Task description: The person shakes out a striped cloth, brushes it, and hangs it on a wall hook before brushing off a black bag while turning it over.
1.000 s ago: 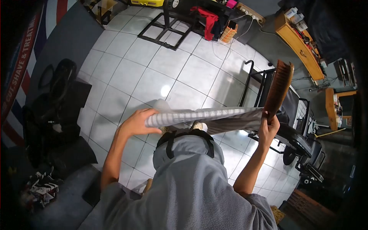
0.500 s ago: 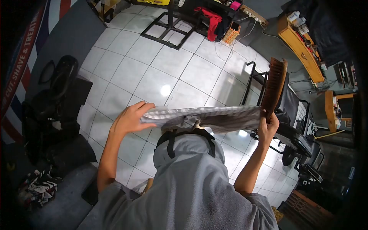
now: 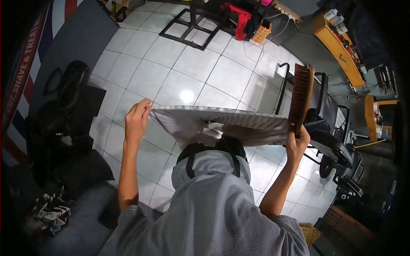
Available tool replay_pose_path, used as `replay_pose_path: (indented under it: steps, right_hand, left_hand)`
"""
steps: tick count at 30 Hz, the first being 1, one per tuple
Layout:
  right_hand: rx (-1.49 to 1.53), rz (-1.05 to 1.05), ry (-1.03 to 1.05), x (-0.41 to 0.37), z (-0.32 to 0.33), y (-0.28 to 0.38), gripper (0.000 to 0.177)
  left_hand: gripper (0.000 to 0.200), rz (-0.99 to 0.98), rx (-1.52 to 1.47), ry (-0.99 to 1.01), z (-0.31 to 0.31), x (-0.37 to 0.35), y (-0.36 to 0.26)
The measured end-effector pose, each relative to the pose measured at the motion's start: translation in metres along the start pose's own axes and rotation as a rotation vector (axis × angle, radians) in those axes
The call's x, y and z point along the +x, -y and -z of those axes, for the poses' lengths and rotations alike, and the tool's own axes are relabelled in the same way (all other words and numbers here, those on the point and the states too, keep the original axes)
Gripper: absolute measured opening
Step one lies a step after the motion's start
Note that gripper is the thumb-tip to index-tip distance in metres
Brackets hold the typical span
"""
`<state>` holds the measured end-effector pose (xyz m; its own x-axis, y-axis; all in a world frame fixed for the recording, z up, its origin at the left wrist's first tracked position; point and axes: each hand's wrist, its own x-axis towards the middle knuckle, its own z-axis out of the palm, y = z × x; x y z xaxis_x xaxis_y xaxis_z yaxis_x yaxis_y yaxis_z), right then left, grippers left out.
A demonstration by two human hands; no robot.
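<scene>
A grey-and-white striped cloth (image 3: 256, 127) is stretched out in front of my body, between my two hands. My left hand (image 3: 136, 121) pinches its upper left corner, and the cloth slants down from there toward the middle. On the other side, my right hand (image 3: 297, 144) grips the cloth's right end together with a brush (image 3: 301, 96). The brush has a wooden back and long brown bristles, and it stands nearly upright above the fist. Part of the cloth's lower edge is hidden near my dark footwear and clothing.
Black barber chairs (image 3: 322, 104) stand close on the right. A black metal frame (image 3: 188, 32) rests on the tiled floor (image 3: 171, 87) ahead. Along the right wall is a wooden shelf (image 3: 337, 51) with bottles. A dark chair (image 3: 70, 123) sits at left.
My left hand has moved up and slightly left, now pinching the cloth's corner. The cloth is spread wider and hangs more open. My right hand still holds the brush and cloth.
</scene>
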<state>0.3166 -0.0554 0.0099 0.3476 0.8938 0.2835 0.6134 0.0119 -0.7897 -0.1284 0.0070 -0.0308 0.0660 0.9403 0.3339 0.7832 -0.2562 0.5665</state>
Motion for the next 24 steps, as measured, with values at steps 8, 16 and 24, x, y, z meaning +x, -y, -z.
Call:
replay_pose_path:
  steps: [8,16,24]
  right_hand:
    - [-0.052,-0.146,0.026,-0.013,-0.015,0.000,0.021]
    - [-0.190,-0.065,0.087,-0.005,-0.017,-0.012,0.006]
    - [-0.239,-0.110,0.427,0.026,0.016,-0.061,0.021]
  left_hand:
    - [0.012,-0.004,0.005,-0.232,-0.017,-0.005,-0.002]
    - [0.011,0.413,-0.335,-0.227,-0.039,-0.015,-0.003]
    - [0.009,-0.072,-0.171,0.223,-0.038,-0.044,0.000]
